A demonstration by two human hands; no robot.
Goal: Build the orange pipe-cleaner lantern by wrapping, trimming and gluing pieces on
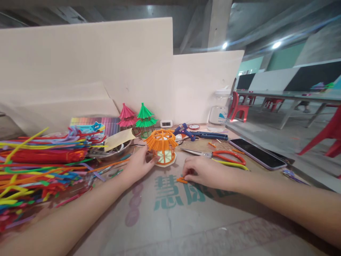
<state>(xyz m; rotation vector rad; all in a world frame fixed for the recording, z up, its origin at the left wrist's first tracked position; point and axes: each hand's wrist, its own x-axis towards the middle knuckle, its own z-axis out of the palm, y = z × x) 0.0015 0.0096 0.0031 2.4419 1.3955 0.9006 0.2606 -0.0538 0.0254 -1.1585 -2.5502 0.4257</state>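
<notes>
My left hand [142,161] is closed on a small orange pavilion model [161,142], its thumb at the pale octagonal base. The model stands upright, with a ribbed pipe-cleaner roof that has an open ring on top, and thin orange posts. To the right, my right hand [198,170] rests low over the table, fingertips pinched together at a few short orange pipe-cleaner pieces [182,180]. Whatever lies between those fingertips is hidden. Just behind this hand lie scissors [229,156] with red-orange and yellow handles, blades pointing left.
Bundles of coloured pipe cleaners [39,167] crowd the left. Behind the model stand a green pavilion [145,119] and a pink pavilion [126,115], then a blue glue gun [184,131]. A phone [257,153] and a clear water bottle [218,110] are at the right.
</notes>
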